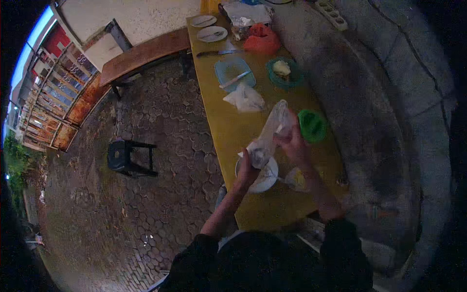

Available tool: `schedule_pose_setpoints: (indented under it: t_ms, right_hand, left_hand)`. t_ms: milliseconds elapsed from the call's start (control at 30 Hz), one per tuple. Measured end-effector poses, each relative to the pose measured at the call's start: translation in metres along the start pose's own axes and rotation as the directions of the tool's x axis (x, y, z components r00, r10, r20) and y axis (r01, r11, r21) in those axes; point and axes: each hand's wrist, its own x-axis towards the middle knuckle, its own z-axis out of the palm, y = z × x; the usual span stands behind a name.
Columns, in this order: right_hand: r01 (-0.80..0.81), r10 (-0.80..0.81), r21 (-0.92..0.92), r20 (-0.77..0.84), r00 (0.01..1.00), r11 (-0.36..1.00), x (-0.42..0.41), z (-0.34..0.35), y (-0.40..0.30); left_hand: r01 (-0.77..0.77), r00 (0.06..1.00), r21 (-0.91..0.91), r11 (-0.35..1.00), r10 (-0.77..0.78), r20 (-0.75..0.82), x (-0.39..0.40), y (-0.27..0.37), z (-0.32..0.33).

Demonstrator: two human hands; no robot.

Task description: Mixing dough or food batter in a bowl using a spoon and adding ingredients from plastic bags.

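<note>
Stretched between both hands is a clear plastic bag (271, 129) with something pale in its lower end. My left hand (248, 169) grips that lower end above a white plate (268, 182). Higher up, my right hand (293, 142) holds the side of the bag. A green bowl (312, 126) stands just right of my right hand. Another clear bag (297, 179), with something yellowish in it, lies partly behind my right forearm. Beyond the held bag, a white plastic bag (246, 98) rests against a light-blue tray (235, 67), which has a knife (235, 79) across it.
The yellow table (222, 131) also holds a teal basket (286, 73) with pale food, a red plastic bag (262, 39), a large knife (219, 53) and two white plates (212, 34). A wooden bench (146, 54) and a dark plastic stool (131, 157) stand left on the paving.
</note>
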Motion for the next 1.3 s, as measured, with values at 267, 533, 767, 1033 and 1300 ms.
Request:
schedule_pose_setpoints:
  t_ms: [267,533,767,1033,1300]
  right_hand:
    - [0.003,-0.003,-0.023,-0.005,1.000,1.000,0.131,-0.053,0.035]
    - [0.009,0.022,-0.323,0.091,0.996,0.947,0.243,-0.117,0.130]
    - [0.015,-0.115,-0.507,-0.166,0.979,0.862,0.269,-0.137,0.163]
    - [-0.011,0.540,-0.879,0.283,0.792,0.477,0.200,0.009,0.119]
    - [0.001,0.136,-0.748,0.122,0.983,0.664,0.184,0.012,0.225]
  left_hand:
    - [0.247,0.958,-0.117,0.962,-0.260,-0.121,0.107,-0.030,-0.018]
    - [0.198,0.862,-0.020,0.980,-0.184,-0.473,0.127,-0.010,-0.051]
    - [0.238,0.825,0.158,0.958,-0.113,-0.554,0.150,-0.018,-0.072]
    - [-0.047,0.793,0.360,0.932,0.254,-0.554,0.182,-0.014,-0.095]
    - [0.102,0.855,0.311,0.945,0.076,-0.512,0.186,-0.008,-0.099]
